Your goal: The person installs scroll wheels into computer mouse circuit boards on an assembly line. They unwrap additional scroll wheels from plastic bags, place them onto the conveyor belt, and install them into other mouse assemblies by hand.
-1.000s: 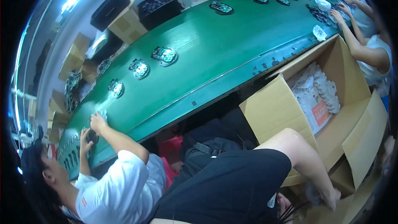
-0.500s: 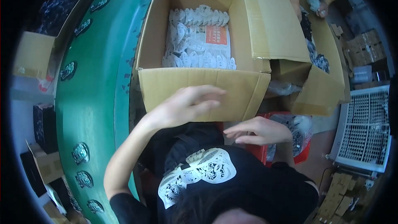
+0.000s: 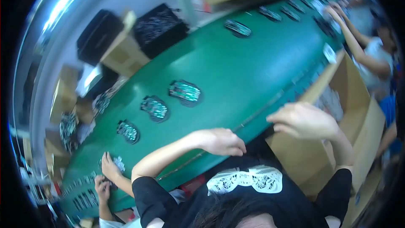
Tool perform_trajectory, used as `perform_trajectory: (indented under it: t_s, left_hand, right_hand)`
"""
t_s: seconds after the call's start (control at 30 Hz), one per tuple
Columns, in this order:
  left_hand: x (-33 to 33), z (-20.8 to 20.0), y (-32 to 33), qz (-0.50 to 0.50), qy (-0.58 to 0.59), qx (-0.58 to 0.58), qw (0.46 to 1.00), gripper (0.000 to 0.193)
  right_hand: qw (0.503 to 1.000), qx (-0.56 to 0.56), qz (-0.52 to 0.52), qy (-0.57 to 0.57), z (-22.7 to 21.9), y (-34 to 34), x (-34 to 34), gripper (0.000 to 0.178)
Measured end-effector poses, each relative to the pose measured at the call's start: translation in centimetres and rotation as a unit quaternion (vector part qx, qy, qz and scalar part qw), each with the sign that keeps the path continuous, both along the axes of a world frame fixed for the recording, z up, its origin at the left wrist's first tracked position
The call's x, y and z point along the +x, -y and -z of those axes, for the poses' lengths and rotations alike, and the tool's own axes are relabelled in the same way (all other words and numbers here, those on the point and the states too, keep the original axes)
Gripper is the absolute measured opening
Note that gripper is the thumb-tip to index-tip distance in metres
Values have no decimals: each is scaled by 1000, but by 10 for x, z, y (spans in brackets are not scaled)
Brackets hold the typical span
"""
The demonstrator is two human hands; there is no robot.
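Green belt (image 3: 253,59): left hand (image 3: 221,141) at edge, circuit board (image 3: 184,91) apart.

Bright overhead light glares white at the upper left, motion blur softens everything, perhaps most toward the black, strongly bent fisheye rim.

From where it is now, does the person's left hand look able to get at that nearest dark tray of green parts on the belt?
Probably yes. The left hand rests at the near edge of the green belt, and only bare belt lies between it and the nearest tray. It would need a forward stretch.
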State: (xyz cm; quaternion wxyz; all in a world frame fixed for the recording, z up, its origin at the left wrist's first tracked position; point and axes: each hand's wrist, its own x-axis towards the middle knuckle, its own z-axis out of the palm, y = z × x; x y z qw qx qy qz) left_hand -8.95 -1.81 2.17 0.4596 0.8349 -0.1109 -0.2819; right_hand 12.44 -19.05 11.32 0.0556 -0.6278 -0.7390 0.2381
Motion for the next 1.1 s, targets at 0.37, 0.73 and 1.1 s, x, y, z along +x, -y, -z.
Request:
perform_trajectory:
  t_s: [0.37,0.73,1.1]
  left_hand:
    - [-25,-36,-9,-265,61,141,952,41]
    - [-119,-10,-13,-757,186,132,613,27]
    - [-131,24,11,-798,207,-8,566,25]
  right_hand:
    - [952,281,-11,121,70,-475,-47,47]
    - [990,42,-55,119,141,-603,-35,77]
    - [946,322,-4,28,136,-590,0,48]
